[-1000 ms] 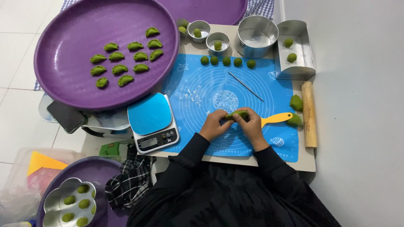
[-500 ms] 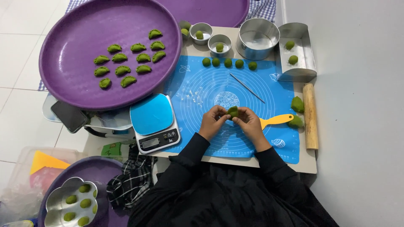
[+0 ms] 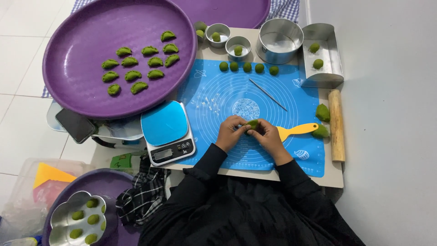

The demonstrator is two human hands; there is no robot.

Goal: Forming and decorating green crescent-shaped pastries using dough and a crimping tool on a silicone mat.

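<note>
You sit at a low desk on pale floor tiles, a blue silicone mat spread across it. Your left hand and right hand meet over the mat, fingers of both pinched shut around a green dough piece. The big purple tray carries rows of folded green dumplings. Two small metal cups each hold a green ball; the round tin holds white flour
</note>
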